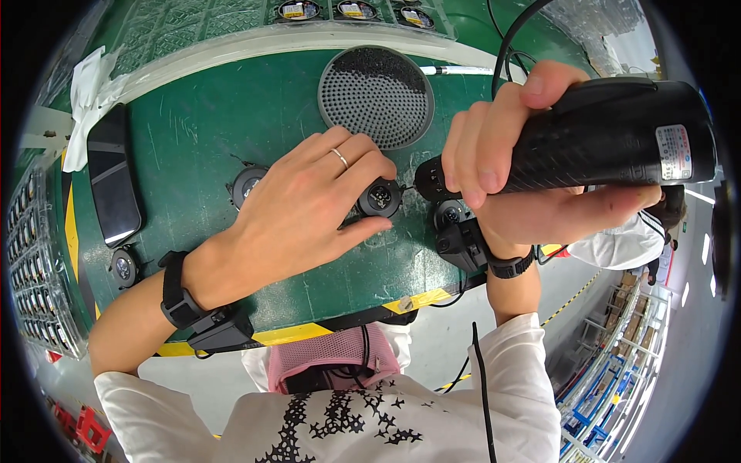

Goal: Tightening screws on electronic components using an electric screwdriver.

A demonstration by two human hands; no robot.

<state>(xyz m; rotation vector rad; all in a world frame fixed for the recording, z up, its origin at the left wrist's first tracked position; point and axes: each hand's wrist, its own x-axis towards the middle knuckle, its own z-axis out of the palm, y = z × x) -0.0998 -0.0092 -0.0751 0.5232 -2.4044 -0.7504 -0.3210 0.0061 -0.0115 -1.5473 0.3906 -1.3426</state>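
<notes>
My left hand [309,197] pinches a small round black part [380,198] between thumb and fingers, on or just over the green table. Wrapped round the dark body of a corded electric screwdriver [602,131] is my right hand [502,147]. The screwdriver lies almost level, and its nose end points left at the part's edge; whether the bit touches it, I cannot tell. A similar round part [248,185] is partly hidden behind my left hand. Another round part [450,216] sits under the screwdriver's nose, by my right wrist.
A round grey dimpled dish [376,116] holds small black screws along its far side. Beside it lies a white pen-like stick [463,70]. At the left are a black phone [116,174] and one more round part [125,268]. Clear trays [355,11] with parts stand beyond the rim.
</notes>
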